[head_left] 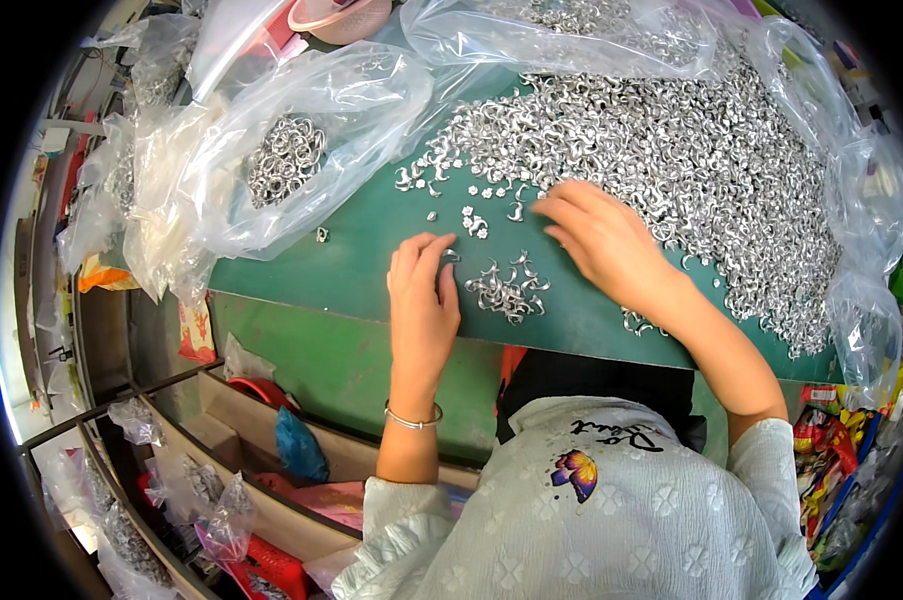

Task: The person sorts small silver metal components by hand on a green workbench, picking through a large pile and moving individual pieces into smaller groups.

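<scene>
My left hand (pixel 422 285) is low over the green tabletop, fingers curled together. A small curved silver piece (pixel 452 256) sits between its thumb and forefinger tips. My right hand (pixel 612 240) reaches in with bent, slightly parted fingers at the near edge of a large heap of small curved silver metal pieces (pixel 652 140); I see nothing held in it. Between my hands lies a small pile of similar curved pieces (pixel 509 290). Just beyond, several small flower-like silver pieces (pixel 475 222) are scattered, and a loose piece (pixel 517 208) lies by my right fingertips.
A clear plastic bag (pixel 362 90) at the left holds silver rings (pixel 287 160). More clear bagging borders the heap at the back and right. A pink basket (pixel 340 18) stands at the back. Below left, a compartmented shelf (pixel 242 430) holds bags and a blue bundle (pixel 300 445).
</scene>
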Demonstrator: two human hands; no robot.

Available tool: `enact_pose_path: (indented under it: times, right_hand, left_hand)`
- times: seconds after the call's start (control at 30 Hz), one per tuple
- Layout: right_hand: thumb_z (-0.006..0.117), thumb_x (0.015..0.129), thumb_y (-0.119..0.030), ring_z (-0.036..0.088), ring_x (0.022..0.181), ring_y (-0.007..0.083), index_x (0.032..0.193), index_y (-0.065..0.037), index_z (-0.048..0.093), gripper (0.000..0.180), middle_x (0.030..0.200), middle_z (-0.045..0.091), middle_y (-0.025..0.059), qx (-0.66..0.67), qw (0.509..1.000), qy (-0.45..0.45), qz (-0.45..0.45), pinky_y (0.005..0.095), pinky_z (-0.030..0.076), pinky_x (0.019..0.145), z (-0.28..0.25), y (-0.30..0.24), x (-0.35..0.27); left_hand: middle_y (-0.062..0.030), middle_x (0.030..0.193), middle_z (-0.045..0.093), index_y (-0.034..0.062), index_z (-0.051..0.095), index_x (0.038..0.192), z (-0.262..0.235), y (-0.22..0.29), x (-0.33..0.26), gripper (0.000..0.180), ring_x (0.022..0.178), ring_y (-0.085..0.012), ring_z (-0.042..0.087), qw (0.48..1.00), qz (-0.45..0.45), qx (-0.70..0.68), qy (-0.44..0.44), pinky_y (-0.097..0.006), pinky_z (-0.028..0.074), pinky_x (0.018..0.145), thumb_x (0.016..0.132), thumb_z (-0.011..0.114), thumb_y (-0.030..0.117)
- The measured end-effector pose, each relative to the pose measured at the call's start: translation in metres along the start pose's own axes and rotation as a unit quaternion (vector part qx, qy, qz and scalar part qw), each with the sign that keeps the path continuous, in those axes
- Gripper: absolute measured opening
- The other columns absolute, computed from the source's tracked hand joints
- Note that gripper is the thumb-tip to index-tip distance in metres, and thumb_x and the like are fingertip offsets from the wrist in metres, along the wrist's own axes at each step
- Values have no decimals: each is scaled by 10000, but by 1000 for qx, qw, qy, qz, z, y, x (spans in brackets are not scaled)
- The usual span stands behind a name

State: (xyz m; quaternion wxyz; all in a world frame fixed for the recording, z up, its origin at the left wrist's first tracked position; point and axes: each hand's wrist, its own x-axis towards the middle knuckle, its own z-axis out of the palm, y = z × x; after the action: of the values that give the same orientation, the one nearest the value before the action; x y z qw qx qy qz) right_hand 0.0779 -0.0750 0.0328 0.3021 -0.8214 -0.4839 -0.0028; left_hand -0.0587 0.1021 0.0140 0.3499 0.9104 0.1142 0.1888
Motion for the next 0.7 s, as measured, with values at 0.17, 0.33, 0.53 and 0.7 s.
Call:
enact_pose_path:
  times: [0.17,0.33,0.53,0.7]
  right_hand:
    - [615,806,-45,554,964,279,987,-17,627,184,966,561,95,-74,995,-37,-60,387,461,812,24,10,9]
    - [634,763,-23,540,967,263,968,-27,641,206,978,568,77,-12,999,-21,-31,368,440,825,-3,16,4]
    - [623,729,-38,517,928,241,839,-33,613,111,904,539,77,-120,992,-14,-48,348,400,783,15,18,13]
    - [616,742,-49,517,907,232,813,-48,623,71,887,532,69,-103,993,-25,-45,349,397,768,-6,15,-4]
  left_hand:
    - [-165,1020,596,-15,621,1063,3,7,-8,302,941,-327,591,999,36,-23,-20,-371,473,817,813,517,-149]
    - [-164,1038,607,-22,625,1057,7,11,-9,274,896,-318,614,998,16,-58,9,-344,486,770,838,514,-143]
    - [-142,998,591,-3,639,1051,15,8,16,246,936,-313,572,999,30,27,30,-366,460,820,815,622,-68]
    - [-101,1013,581,30,638,1076,12,-4,22,261,922,-276,549,997,57,51,9,-369,409,776,818,655,-6]
